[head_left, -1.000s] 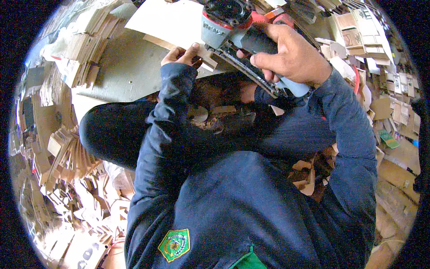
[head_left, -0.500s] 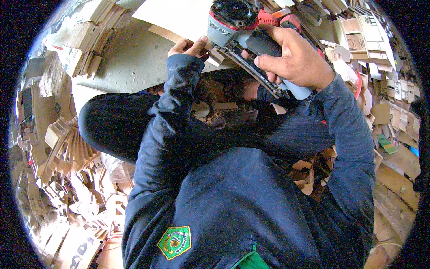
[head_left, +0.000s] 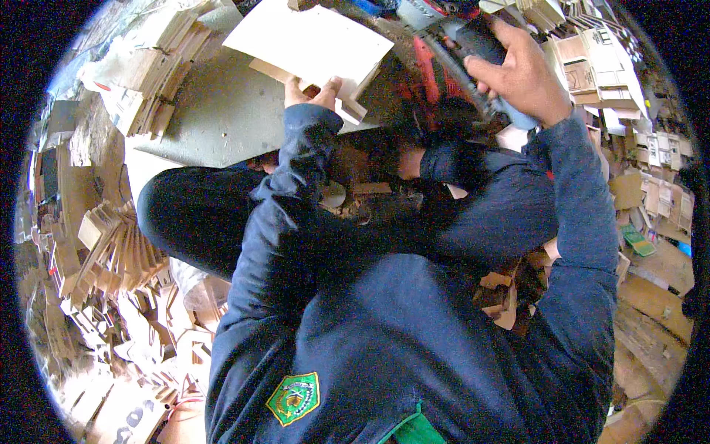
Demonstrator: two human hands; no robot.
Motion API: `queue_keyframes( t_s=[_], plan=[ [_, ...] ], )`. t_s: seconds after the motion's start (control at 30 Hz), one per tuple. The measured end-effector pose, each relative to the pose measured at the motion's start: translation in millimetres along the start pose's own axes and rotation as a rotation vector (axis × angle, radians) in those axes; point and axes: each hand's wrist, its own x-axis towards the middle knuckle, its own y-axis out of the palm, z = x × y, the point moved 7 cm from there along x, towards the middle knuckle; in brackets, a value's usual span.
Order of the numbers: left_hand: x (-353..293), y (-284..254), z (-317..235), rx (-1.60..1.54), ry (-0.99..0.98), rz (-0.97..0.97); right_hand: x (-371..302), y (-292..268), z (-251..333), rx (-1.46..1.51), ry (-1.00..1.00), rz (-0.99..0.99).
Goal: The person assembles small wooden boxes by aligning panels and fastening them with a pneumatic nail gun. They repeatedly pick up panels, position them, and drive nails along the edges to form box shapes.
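Note:
My right hand (head_left: pixel 521 78) is wrapped round the handle of a grey and black air nailer (head_left: pixel 451 52), tilted at the upper right. The nailer's top is cut off by the picture's edge. My left hand (head_left: pixel 312 92) pinches the near edge of a white-faced wooden panel (head_left: pixel 307 41), with thumb and finger apart on either side of a small wood strip. Bare wood edging shows beneath the white face. The panel rests on a grey work surface (head_left: pixel 214 111), and the nailer is apart from it, to its right.
Stacked wooden pieces (head_left: pixel 159 74) stand at the upper left, with more fanned-out pieces (head_left: pixel 122 240) below. Wooden parts (head_left: pixel 588 63) are piled on the right. A red tool-like object (head_left: pixel 427 70) lies beyond my crossed legs. Wood scraps (head_left: pixel 499 296) lie beside my right thigh.
My right hand has lifted the nailer away from the panel, up and to the right. The white panel now shows fully, its right end uncovered. My left hand stays at its near edge.

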Motion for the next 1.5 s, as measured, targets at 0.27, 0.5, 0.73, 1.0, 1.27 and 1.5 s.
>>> queue_keyframes(
  t_s=[0.27, 0.5, 0.73, 1.0, 1.27, 1.5],
  plan=[
    [53, -68, -62, 0.908, 0.923, 0.37, 37, -7, -85, -0.804, -0.075, -0.137],
    [132, -89, -134, 1.493, 0.1, 0.705, 37, 38, -111, -1.121, -0.153, -0.248],
    [133, -47, -144, 2.008, 0.531, 0.57, 32, 51, -133, -1.084, -0.062, -0.093],
    [5, 17, -72, 1.329, 0.852, 0.488, 24, 49, -142, -0.69, 0.005, -0.011],
    [6, 15, -55, 1.21, 1.302, 0.756, 70, 78, -41, -0.532, -0.231, -0.176],
    [14, -52, -107, 1.216, 1.016, 0.902, 163, 195, 18, 0.006, -0.275, 0.148]
  ],
)
